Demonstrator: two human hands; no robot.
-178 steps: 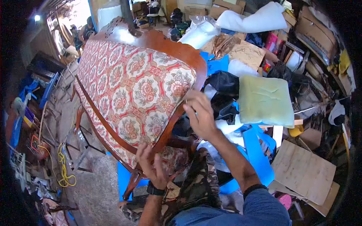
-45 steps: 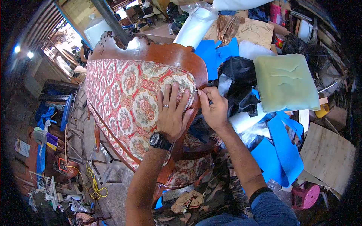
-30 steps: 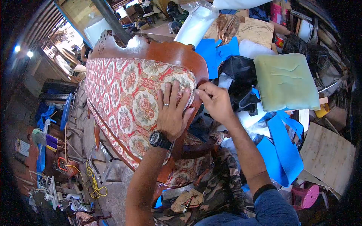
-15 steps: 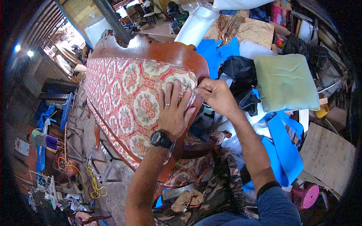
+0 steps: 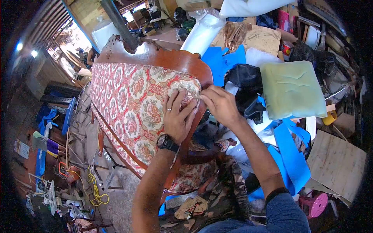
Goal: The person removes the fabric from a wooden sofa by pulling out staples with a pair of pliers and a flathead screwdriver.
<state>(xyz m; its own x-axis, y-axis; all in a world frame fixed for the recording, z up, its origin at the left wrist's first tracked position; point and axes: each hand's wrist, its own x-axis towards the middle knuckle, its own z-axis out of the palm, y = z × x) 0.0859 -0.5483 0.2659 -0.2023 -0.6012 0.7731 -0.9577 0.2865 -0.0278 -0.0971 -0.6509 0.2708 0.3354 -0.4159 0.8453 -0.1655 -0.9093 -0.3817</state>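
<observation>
A glossy, carved wooden chair [image 5: 159,55] is standing before the person, left of centre. Red-and-cream fabric [image 5: 132,103], patterned with rose medallions, is covering its padded back. The left hand [image 5: 178,120], wearing one ring [image 5: 168,109] and one black watch [image 5: 167,143], is resting on the fabric, fingers bent and slightly spread. The right hand [image 5: 222,105] is pressing thumb and forefinger together at the fabric's edge; what lies between is hidden. One squarish, creased green cushion [image 5: 293,90] is lying at right, near smooth blue sheeting [image 5: 292,155]. One calendar [image 5: 21,148] is hanging far left, its print too small to read.
</observation>
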